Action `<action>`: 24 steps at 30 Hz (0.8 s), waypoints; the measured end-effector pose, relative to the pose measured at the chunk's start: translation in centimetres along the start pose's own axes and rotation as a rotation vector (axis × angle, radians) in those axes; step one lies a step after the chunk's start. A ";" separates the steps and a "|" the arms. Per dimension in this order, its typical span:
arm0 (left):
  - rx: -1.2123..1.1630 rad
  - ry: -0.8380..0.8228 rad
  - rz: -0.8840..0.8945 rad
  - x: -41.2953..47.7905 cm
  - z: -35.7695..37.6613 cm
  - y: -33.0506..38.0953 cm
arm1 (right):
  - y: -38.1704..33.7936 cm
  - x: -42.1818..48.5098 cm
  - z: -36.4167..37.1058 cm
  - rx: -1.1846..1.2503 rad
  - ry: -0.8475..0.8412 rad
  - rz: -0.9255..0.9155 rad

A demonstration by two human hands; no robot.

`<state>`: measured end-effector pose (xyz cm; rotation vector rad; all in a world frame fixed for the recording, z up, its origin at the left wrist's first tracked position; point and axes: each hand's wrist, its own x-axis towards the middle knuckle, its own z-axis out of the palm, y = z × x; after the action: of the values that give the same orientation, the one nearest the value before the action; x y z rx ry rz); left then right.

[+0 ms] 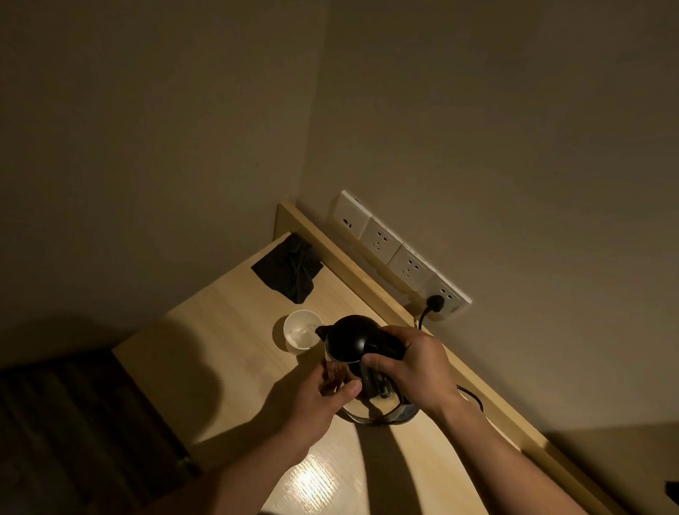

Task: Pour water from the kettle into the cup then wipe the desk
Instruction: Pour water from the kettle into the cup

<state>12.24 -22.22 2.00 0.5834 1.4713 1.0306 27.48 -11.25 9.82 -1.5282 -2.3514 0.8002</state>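
The kettle point(350, 338) is tipped over toward the cup point(302, 331), its long axis leaning from the base at lower right up to the black lid at upper left, with the spout pointing left at the cup's rim. The spout tip sits just over the near edge of the white cup, which stands upright on the pale wooden desk point(242, 355). Something glints inside the cup, possibly water, but the dim light makes it hard to be sure.

The right hand point(410, 367) is closed firmly around the kettle's handle — fingers wrapped over it, thumb toward the lid — and carries the tilt. The left hand point(320, 400) sits lower, under the kettle's body, with fingers loosely curled and the thumb forward; it appears to touch the underside of the kettle, though whether it truly grips cannot be told from this angle.

The kettle's round base point(383, 415) lies on the desk just below the hands, its cable running up to a plug point(434, 303) in the wall socket strip point(402, 257). A dark cloth point(288, 272) lies crumpled at the far corner of the desk, well apart from the cup.
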 end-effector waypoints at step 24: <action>-0.026 -0.056 -0.048 0.4 -0.7 -0.5 | -1.2 0.5 0.1 -0.017 -0.045 0.059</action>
<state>11.63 -22.34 1.31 0.5514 1.4143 0.9873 26.30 -11.22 10.40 -1.6095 -2.3605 0.8384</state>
